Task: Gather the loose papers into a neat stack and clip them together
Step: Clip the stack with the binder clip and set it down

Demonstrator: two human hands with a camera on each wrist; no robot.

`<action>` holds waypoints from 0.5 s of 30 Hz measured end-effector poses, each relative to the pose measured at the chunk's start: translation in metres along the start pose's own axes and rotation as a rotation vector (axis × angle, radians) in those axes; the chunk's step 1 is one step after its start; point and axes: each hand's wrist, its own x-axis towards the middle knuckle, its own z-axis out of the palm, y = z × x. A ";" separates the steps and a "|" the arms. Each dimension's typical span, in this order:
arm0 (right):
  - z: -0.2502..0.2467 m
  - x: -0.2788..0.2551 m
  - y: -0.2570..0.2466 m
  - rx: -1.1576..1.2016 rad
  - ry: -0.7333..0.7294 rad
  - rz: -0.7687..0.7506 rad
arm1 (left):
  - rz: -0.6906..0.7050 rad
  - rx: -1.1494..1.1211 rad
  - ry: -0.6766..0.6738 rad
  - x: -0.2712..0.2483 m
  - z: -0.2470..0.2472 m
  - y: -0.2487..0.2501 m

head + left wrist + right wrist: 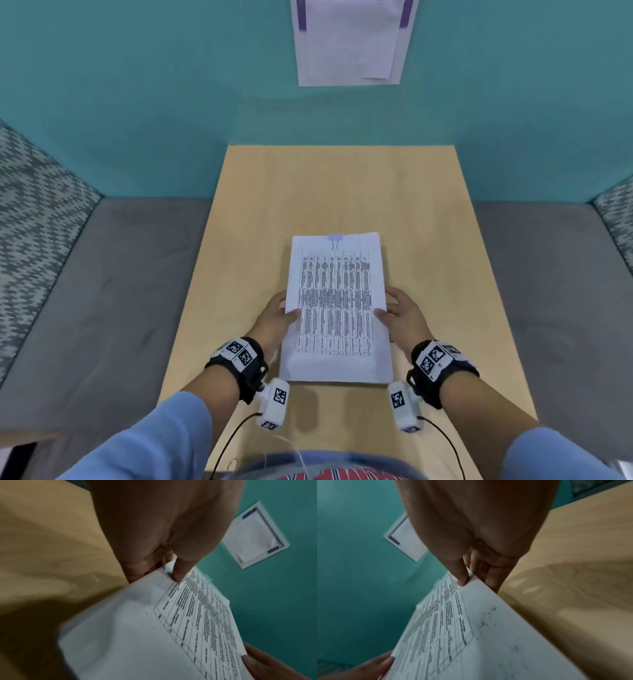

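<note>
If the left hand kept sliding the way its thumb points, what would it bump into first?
Probably the right hand. The left hand pinches the left edge of the paper stack, thumb pointing across the page, and the right hand pinches the opposite edge. Only printed paper lies between them; the binder clip sits farther off, at the top edge.

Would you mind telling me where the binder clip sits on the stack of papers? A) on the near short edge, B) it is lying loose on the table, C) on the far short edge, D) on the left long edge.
C: the binder clip grips the far short edge of the stack of papers, away from both hands.
</note>
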 end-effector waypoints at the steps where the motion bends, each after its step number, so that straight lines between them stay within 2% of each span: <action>1: 0.002 0.007 0.008 -0.046 0.009 0.016 | -0.024 0.035 0.000 0.007 0.001 -0.008; 6: 0.016 0.013 0.030 -0.261 0.018 0.038 | -0.046 0.123 0.035 0.022 0.010 -0.040; 11: 0.025 0.016 0.038 -0.335 0.022 -0.010 | 0.041 0.197 0.062 0.019 0.008 -0.018; 15: 0.025 0.015 0.038 -0.370 -0.007 -0.040 | 0.015 0.342 0.043 0.019 0.001 -0.018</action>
